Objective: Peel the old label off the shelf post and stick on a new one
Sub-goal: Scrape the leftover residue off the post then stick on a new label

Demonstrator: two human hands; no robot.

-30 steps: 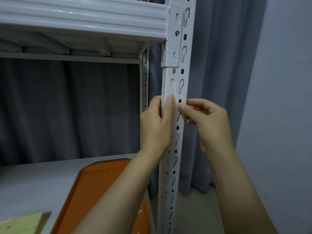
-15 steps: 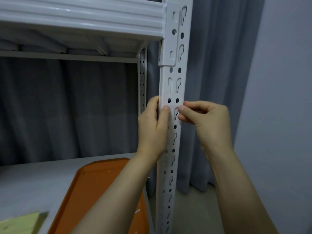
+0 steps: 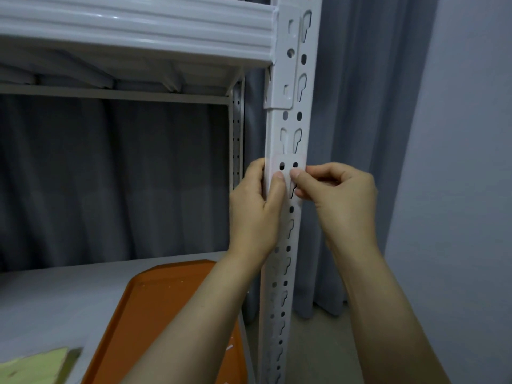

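The pale thin label [image 3: 288,159] lies on the white perforated metal shelf post [image 3: 296,239]. The left hand [image 3: 255,214] grips the post; the right hand [image 3: 343,200] seems to pinch the label's edge, so pull slowly, close along the metal.

Left hand [image 3: 253,214] and right hand [image 3: 343,200] slid lower on post [image 3: 286,245]; label [image 3: 288,159] top uncovered, apparently stuck.

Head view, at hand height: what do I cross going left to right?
Rear post → left hand → shelf post with the label → right hand → right curtain → wall.
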